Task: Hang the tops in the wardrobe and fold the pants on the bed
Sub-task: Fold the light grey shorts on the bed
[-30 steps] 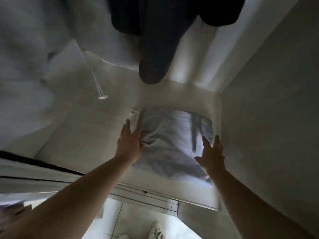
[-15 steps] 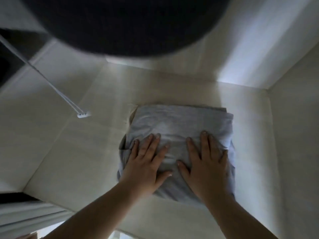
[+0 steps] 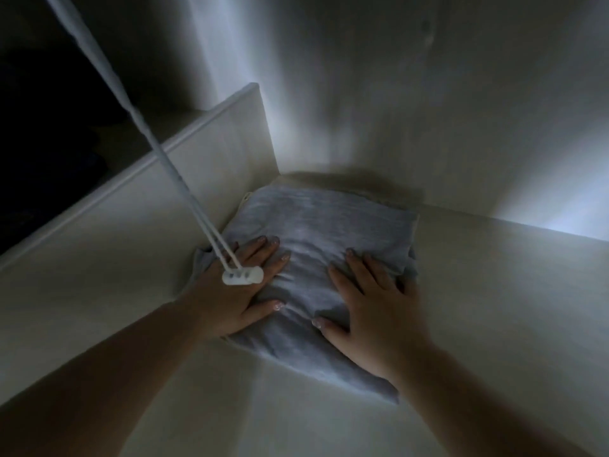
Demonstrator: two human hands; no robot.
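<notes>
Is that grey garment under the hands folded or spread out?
Folded. The grey garment lies as a compact layered rectangle on the shelf, left hand and right hand flat on top.

I see bare shelf (image 3: pixel 494 291) right of the folded pants (image 3: pixel 316 245), low divider wall (image 3: pixel 204 153) left of them, back panel (image 3: pixel 395 110) close behind, dangling cord (image 3: pixel 184 192) crossing above their left edge

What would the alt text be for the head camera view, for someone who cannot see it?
Two bare hands, left hand and right hand, press flat on a folded grey garment lying on a pale shelf in a dim wardrobe corner. A white cord with a plastic toggle dangles in front of the left hand.
</notes>
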